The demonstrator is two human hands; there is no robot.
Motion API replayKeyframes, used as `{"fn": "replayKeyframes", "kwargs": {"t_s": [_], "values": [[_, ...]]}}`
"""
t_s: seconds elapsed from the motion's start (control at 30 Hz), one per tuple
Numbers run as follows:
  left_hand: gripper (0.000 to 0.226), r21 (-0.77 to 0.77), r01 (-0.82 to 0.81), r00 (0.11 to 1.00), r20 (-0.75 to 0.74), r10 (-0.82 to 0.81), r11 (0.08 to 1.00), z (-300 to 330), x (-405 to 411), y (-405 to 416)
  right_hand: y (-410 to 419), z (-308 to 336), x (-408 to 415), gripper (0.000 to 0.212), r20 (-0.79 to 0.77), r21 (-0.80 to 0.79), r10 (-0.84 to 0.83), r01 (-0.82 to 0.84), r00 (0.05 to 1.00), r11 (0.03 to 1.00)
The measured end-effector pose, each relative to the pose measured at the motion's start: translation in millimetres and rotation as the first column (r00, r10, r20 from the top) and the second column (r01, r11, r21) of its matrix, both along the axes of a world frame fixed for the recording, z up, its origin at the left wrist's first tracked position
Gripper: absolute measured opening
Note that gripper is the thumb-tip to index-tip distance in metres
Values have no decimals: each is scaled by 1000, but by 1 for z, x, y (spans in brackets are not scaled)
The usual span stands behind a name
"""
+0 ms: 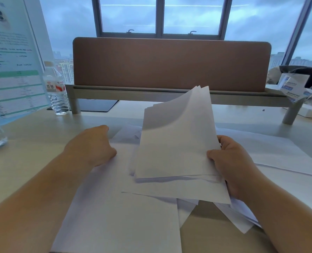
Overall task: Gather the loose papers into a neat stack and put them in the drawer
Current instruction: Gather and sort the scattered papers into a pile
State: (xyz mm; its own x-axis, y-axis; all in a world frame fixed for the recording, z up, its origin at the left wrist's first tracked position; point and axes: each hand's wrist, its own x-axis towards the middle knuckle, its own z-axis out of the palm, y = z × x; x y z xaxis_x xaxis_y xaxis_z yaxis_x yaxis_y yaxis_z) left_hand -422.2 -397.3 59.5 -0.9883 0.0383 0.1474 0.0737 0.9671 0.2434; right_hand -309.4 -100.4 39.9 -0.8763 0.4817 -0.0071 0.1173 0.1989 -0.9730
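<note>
Several sheets (177, 143) are pinched in the right hand (230, 161), more papers (115, 207) lie loose beneath the left hand's (91, 143) curled fingers on the desk (24, 152), no drawer visible.

Pale desk (33, 143): loose papers (115, 216) (overlapping), water bottle (57, 92), standing leaflet (11, 70), riser shelf (169, 93).

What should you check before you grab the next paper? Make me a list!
1. Right hand grips the held sheets: ok.
2. Held sheets squared up: not ok, the top corners fan out.
3. Left hand touches a loose sheet: ok; grip cannot tell.
4. All papers gathered: not ok, more lie at the right.
5. Bottle clear of the papers: ok.
6. Drawer open: cannot tell, not in view.
</note>
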Motion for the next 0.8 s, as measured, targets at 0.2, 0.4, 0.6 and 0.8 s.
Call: {"fn": "replayKeyframes", "kwargs": {"t_s": [0.2,0.4,0.6,0.8], "values": [[70,-89,-28,998,62,34,996,-4,-2,5,1,-2,-1,42,5,-7,9,-9,1000,1000],[77,-138,-24,984,173,47,990,-4,-7,-3,1,-2,-2,41,-1,-1,13,-13,1000,1000],[68,-92,-34,992,118,44,995,-4,-8,-1,0,-3,0,41,-1,15,15,-15,1000,1000],[81,-62,-34,996,86,39,998,0,1,5,-2,-3,1,41,-5,33,5,-5,1000,999]]}}
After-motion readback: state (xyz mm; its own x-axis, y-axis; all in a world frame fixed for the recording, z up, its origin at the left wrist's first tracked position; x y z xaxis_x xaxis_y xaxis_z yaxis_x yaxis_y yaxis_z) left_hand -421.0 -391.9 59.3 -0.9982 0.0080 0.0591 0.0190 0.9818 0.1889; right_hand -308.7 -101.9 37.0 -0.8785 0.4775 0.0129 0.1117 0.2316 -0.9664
